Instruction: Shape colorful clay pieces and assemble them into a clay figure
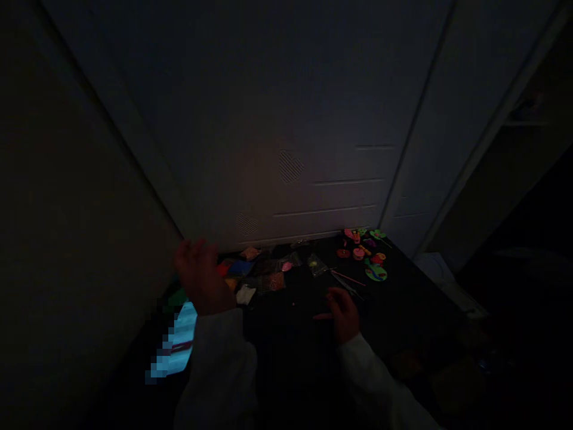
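The light is very dim, so details of both hands are hard to see. My left hand is raised at the left, fingers up and loosely apart, with nothing visible in it. Beside its wrist glows a bluish lit screen, partly pixelated. Low over the dark table, my right hand has bent fingers and one thin digit or slim piece pointing left; I cannot make out which. Just beyond it lie a pair of scissors and a thin pink stick. A tiny pink bit rests between the hands.
Several small bags of coloured material, including a blue packet and a white packet, lie along the back. Small colourful figures, one on a green disc, stand at the back right. A pale wall panel rises behind the table.
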`<state>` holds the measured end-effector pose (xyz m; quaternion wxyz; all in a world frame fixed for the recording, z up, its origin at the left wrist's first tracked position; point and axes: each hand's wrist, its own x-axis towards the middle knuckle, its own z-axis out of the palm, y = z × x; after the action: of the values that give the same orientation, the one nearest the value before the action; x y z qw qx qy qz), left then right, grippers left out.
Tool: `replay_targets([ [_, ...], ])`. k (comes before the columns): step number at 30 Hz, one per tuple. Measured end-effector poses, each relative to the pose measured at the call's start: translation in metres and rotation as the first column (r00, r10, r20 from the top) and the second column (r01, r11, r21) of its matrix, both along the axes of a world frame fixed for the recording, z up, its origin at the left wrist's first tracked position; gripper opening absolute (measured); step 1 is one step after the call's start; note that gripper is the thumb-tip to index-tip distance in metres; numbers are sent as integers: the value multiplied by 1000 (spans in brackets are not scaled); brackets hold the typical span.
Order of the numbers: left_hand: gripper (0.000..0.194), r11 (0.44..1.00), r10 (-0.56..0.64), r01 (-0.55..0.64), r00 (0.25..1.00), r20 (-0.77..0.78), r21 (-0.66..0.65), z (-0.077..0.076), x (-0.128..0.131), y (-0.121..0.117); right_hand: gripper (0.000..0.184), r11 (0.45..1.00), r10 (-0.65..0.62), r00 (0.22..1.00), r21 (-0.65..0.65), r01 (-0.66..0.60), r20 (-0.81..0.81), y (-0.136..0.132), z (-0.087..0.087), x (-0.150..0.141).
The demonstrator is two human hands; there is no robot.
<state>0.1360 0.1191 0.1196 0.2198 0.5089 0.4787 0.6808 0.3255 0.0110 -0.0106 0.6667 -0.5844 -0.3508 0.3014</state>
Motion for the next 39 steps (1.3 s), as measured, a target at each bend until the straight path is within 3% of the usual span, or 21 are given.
replay_targets([
  [3, 45, 998, -63, 60, 992, 108, 32, 19, 37, 22, 28, 999, -42, 994, -18, 44, 102, 1, 4, 7],
  [6, 43, 984, -174, 167, 979, 109, 69, 22, 43, 36, 30, 994, -89, 968, -41, 101, 233, 0, 11, 40],
  [8, 43, 992, -124, 123, 992, 19, 28, 15, 28, 37, 34, 986, -127, 938, -58, 154, 322, -2, 15, 73],
  [11, 37, 986, -151, 144, 985, -85, -90, -2, -6, 26, 38, 981, -100, 888, -105, 163, 449, -5, 16, 112],
  [14, 33, 961, -224, 178, 950, -218, -209, -23, -33, 5, 31, 981, 86, 816, -192, 31, 572, -9, 12, 121],
  [15, 32, 937, -298, 195, 879, -372, -289, -31, -39, -2, 28, 975, 156, 788, -220, -27, 595, -11, 10, 117],
  [17, 31, 925, -317, 128, 777, -544, -357, -45, -50, -11, 26, 952, 287, 701, -276, -133, 653, -14, 5, 105],
  [20, 29, 930, -297, 63, 712, -637, -363, -65, -61, -13, 26, 917, 400, 429, -353, -187, 810, -14, -5, 90],
  [22, 27, 934, -315, 83, 648, -694, -347, -78, -61, -10, 21, 918, 393, 254, -363, -157, 884, -11, -10, 88],
  [24, 25, 917, -397, 195, 526, -752, -348, -89, -52, -9, 18, 932, 360, 180, -345, -109, 915, -7, -14, 90],
  [26, 22, 869, -486, 313, 391, -781, -384, -97, -35, -10, 18, 941, 338, 148, -332, -67, 929, -1, -15, 94],
  [31, 18, 781, -587, 435, 264, -765, -448, -106, 12, -22, 19, 942, 334, 135, -335, -19, 933, 9, -13, 96],
  [39, 22, 730, -670, 428, 295, -682, -532, -117, 29, -22, 19, 941, 336, 119, -337, -5, 934, 15, -11, 96],
])
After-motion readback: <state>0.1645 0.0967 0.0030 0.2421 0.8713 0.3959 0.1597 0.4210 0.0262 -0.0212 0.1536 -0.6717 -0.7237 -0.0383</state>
